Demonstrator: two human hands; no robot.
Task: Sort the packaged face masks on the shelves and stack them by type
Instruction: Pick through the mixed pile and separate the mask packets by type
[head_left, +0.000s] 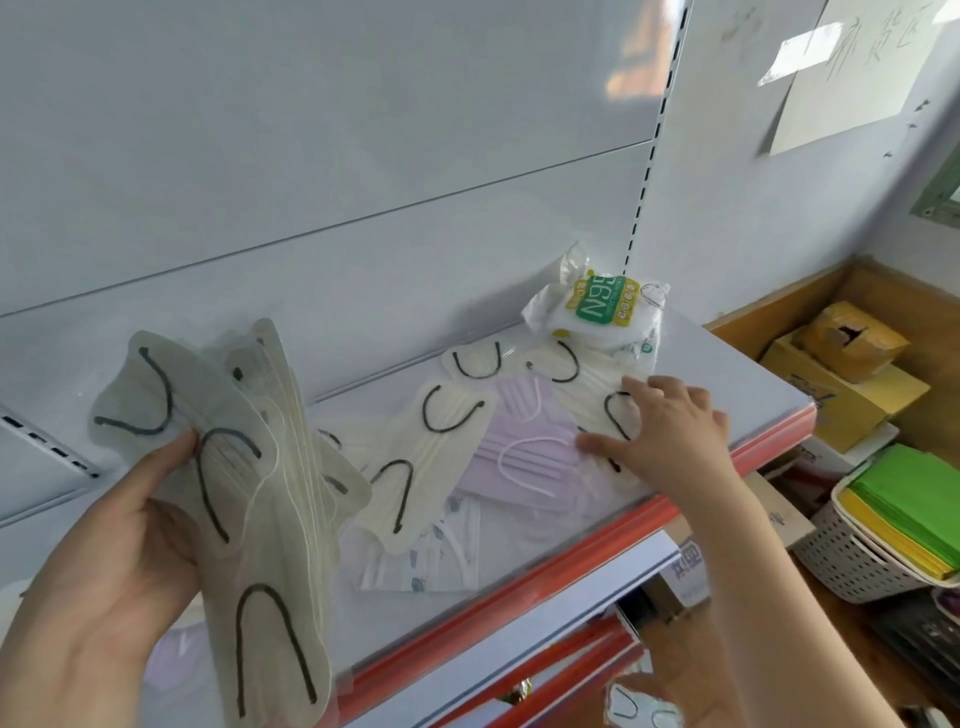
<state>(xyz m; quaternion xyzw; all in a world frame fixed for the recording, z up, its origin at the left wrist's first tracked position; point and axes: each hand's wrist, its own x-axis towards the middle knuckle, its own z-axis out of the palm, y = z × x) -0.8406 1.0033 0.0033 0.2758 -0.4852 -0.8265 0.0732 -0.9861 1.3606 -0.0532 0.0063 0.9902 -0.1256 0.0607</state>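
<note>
several cream masks with black ear loops (249, 467) stand fanned upright in the left hand (104, 561), thumb curled over their front and the other fingers hidden behind the bunch. the right hand (670, 431) lies on the shelf (727, 384), fingers spread and fairly straight, fingertips pressing a cream mask (597, 400) at the right end of the pile. beside it lies a lilac mask (524, 447), partly over a white patterned mask (431, 556) near the red front edge (571, 561). more cream masks (436, 452) lie scattered in the middle. an n95 pack (597, 306) leans at the back right corner.
</note>
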